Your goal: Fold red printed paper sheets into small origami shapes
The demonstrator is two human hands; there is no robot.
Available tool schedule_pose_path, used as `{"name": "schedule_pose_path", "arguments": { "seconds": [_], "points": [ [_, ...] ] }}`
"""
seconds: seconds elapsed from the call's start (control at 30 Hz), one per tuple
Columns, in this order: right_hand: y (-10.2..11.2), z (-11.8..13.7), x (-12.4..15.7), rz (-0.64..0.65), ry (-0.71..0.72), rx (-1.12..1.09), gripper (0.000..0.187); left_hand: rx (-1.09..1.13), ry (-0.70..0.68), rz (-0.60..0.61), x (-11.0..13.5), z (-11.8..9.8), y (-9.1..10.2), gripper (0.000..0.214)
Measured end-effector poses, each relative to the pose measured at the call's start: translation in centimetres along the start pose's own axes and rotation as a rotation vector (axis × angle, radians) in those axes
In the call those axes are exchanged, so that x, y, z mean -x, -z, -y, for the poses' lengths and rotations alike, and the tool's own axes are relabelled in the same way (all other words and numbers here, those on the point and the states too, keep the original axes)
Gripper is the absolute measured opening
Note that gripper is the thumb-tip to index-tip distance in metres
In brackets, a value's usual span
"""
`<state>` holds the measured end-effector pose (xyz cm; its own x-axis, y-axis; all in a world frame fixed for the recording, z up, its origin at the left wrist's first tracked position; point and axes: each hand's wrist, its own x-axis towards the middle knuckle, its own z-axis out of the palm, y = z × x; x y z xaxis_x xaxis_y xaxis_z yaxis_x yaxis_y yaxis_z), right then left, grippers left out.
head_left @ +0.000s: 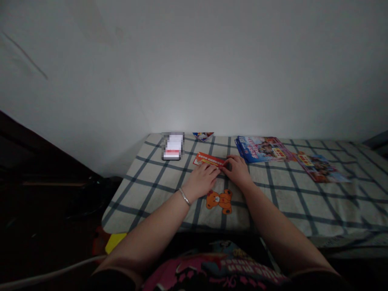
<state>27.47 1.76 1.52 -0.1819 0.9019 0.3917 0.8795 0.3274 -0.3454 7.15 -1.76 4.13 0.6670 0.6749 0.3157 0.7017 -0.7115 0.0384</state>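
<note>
A red paper leaflet (208, 160) lies toward the far edge of the bed (306, 210), its long axis running almost side to side and tilting slightly. The right hand (238, 171) is nearer, its curved fingers (228, 161) resting on the leaflet's right end, though I cannot tell whether they pinch it. The left hand (200, 180) lies flat and relaxed, its fingers (216, 171) together and just touching or barely short of the lower edge. A silver bangle (184, 197) circles the left wrist. The cotton sheet has a blue-grey check and an orange bear print (220, 201) just below the hands. Toward the far left corner sits a phone (171, 146); a glossy blue magazine (260, 149) and a flyer (321, 168) lie to the right.
</note>
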Motion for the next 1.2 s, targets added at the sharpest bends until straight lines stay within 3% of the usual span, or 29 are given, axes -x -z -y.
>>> {"name": "schedule_pose_path", "arguments": {
  "seconds": [0.53,0.93,1.2],
  "points": [
    [0.1,0.2,0.1,0.020,0.015,0.036,0.023,0.084,-0.027,0.017,0.7,1.4,-0.2,0.045],
    [0.0,1.5,0.5,0.113,-0.053,0.148,0.053,0.099,-0.012,0.005,0.4,1.0,0.0,0.034],
    [0.1,1.5,0.5,0.121,-0.059,0.122,0.047,0.125,0.005,0.008,0.4,1.0,-0.1,0.036]
  ]
}}
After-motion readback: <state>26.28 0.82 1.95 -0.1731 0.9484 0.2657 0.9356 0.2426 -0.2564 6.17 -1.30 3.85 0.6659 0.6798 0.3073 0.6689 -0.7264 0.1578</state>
